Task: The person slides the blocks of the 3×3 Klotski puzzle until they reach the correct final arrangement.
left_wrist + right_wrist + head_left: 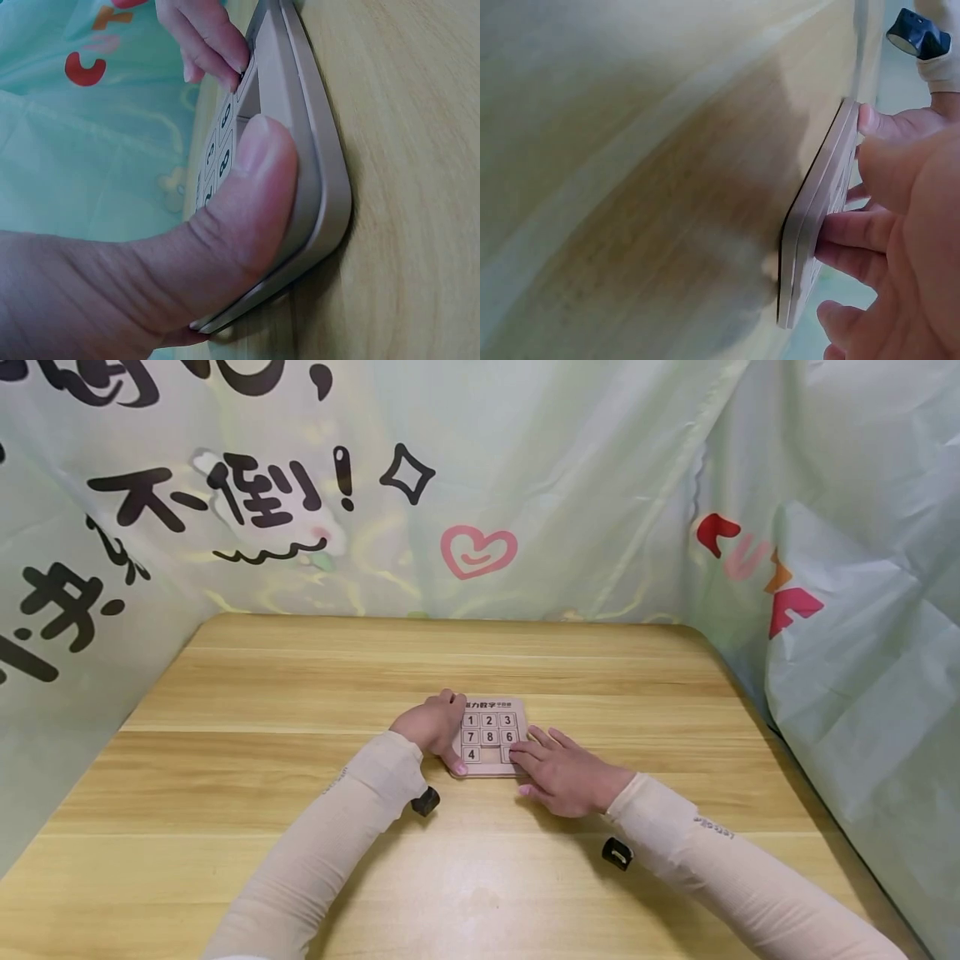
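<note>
A flat sliding number puzzle lies at the middle of the table, its lettered edge away from me. Its tiles show 1, 2, 3, then 7, 8, 6, then 4; a gap sits right of the 4. My left hand grips the puzzle's left side, thumb on the near left corner and fingers along the far left edge. In the left wrist view the thumb overlaps the near rim. My right hand presses extended fingertips on the near right tile, hiding its number.
The wood-grain table extends around the puzzle on all sides. A printed pale green curtain hangs behind it and along both sides. Each wrist carries a small black camera, one by the left sleeve, one by the right sleeve.
</note>
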### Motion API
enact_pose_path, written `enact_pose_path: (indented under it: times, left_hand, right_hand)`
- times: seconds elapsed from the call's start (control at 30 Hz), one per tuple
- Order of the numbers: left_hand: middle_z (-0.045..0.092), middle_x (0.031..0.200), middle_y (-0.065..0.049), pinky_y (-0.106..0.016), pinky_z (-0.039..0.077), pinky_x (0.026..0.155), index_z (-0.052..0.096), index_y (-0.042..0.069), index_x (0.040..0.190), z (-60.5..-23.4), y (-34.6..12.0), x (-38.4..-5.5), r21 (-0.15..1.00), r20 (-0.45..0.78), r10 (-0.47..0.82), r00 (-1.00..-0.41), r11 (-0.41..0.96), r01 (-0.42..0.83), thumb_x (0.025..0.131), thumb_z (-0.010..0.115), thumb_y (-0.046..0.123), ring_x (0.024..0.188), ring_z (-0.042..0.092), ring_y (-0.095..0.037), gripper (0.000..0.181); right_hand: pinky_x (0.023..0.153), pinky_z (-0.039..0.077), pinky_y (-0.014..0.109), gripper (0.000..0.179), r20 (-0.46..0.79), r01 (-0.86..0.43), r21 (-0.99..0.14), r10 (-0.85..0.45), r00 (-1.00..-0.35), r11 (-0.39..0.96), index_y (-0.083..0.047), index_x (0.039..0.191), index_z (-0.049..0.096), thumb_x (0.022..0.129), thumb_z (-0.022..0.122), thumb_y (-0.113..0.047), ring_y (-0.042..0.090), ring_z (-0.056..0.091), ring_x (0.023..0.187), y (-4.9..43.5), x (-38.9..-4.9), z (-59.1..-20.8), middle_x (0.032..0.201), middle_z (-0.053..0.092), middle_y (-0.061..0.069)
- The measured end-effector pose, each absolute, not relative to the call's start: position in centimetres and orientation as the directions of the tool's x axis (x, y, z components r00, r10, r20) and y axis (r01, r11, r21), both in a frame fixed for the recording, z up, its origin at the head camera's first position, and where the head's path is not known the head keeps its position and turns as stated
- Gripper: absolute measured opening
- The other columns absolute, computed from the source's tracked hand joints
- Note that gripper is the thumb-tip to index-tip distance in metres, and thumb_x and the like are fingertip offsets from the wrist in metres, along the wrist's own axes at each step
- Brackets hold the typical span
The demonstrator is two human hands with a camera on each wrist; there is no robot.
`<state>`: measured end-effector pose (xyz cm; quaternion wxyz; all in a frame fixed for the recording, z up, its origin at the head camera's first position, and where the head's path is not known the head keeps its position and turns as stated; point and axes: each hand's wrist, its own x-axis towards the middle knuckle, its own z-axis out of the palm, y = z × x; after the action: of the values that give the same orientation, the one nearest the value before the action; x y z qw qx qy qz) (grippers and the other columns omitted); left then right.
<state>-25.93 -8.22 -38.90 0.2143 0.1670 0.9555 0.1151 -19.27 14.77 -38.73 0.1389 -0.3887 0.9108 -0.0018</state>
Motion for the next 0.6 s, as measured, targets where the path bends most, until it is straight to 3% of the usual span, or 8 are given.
enact_pose_path:
  times: [0.6]
  left_hand:
    - [0.037, 0.141, -0.019, -0.043, 0.039, 0.106, 0.035, 0.002, 0.138, -38.89, -8.28, -25.81, 0.277, -0.375, 0.372, -0.849, 0.919, 0.280, 0.049, 0.086, 0.047, 0.124, 0.043, -0.033, 0.113]
  right_hand:
    - [0.114, 0.015, 0.059, 0.059, -0.203, -0.726, -0.125, -0.733, -0.649, 0.677, 0.001, 0.141, 0.044, 0.099, 0.051, -0.040, 0.043, 0.022, 0.141, 14.83, -19.46, -38.94, 0.146, 0.043, 0.016]
